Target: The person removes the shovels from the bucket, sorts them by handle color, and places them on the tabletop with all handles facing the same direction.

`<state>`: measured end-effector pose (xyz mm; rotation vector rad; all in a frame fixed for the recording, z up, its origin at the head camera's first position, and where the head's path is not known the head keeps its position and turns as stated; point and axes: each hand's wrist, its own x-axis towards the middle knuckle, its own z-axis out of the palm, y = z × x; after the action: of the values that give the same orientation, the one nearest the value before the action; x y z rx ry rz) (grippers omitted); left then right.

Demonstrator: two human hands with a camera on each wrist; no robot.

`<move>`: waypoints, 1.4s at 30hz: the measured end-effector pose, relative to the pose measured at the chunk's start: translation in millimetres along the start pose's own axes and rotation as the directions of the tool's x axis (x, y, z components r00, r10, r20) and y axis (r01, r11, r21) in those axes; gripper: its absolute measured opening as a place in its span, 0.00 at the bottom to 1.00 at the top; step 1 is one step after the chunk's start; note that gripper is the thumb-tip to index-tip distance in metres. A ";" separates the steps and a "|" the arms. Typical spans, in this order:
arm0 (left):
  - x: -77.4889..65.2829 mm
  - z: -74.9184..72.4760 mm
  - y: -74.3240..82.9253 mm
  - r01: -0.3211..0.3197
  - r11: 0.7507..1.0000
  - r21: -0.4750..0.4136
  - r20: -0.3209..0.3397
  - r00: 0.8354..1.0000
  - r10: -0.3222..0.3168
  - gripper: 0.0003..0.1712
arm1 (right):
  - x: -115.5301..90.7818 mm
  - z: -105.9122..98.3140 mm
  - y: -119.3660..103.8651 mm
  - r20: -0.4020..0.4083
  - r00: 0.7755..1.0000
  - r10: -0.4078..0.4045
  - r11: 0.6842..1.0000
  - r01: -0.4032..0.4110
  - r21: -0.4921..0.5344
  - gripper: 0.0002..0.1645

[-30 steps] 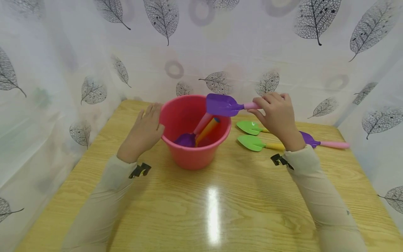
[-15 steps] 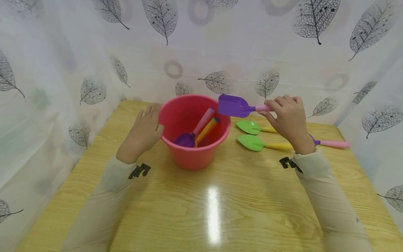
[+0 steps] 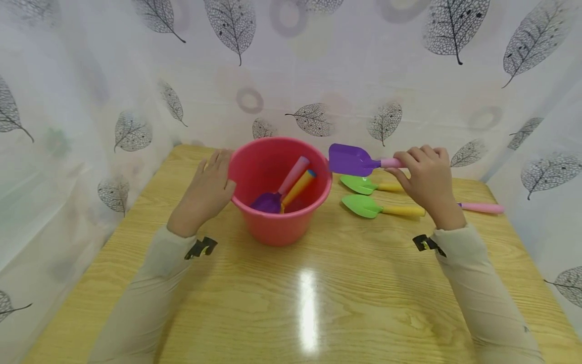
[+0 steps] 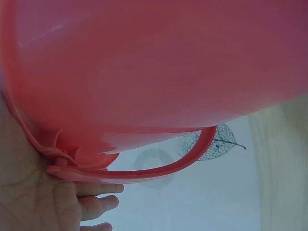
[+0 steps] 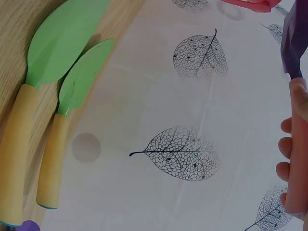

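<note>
My right hand (image 3: 426, 177) grips the pink handle of a toy shovel (image 3: 352, 161) with a flat purple blade. The shovel hangs in the air to the right of the red bucket (image 3: 277, 227), blade towards its rim. My left hand (image 3: 202, 189) lies against the bucket's left side with fingers straight. In the left wrist view its palm touches the rim near the hinge of the bucket's handle (image 4: 144, 175). Inside the bucket lean another shovel with a purple blade (image 3: 268, 202) and pink handle, and a yellow handle (image 3: 298, 190) with a blue end.
Two green trowels (image 3: 362, 206) with yellow handles lie on the wooden table (image 3: 254, 298) right of the bucket. Beyond them lies a pink handle (image 3: 482, 208), its purple blade mostly hidden by my right arm. A leaf-patterned curtain (image 3: 336, 65) hangs around the table.
My right hand has carried the shovel to the right and slightly down, from over the bucket's opening to beside its rim. My left hand stays at the bucket.
</note>
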<state>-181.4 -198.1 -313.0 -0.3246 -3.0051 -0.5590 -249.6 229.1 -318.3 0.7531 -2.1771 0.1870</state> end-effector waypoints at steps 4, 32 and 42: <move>0.2 -0.6 0.4 0.010 1.000 -0.003 0.009 1.000 -0.010 0.35 | -7.2 -1.5 5.3 0.019 1.000 0.014 1.000 -0.014 -0.021 0.37; 0.4 -0.9 0.4 0.007 1.000 -0.013 0.012 1.000 -0.007 0.35 | -53.0 -7.6 36.0 0.029 0.998 0.061 0.989 -0.057 -0.140 0.36; 1.0 -0.8 1.0 0.006 1.000 -0.020 0.003 1.000 -0.006 0.34 | -73.6 -17.7 51.4 0.044 0.993 0.105 0.987 -0.099 -0.123 0.39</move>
<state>-182.1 -197.3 -311.8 -0.3188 -3.0061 -0.5901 -231.0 310.8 -355.2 0.5846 -2.2549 0.0887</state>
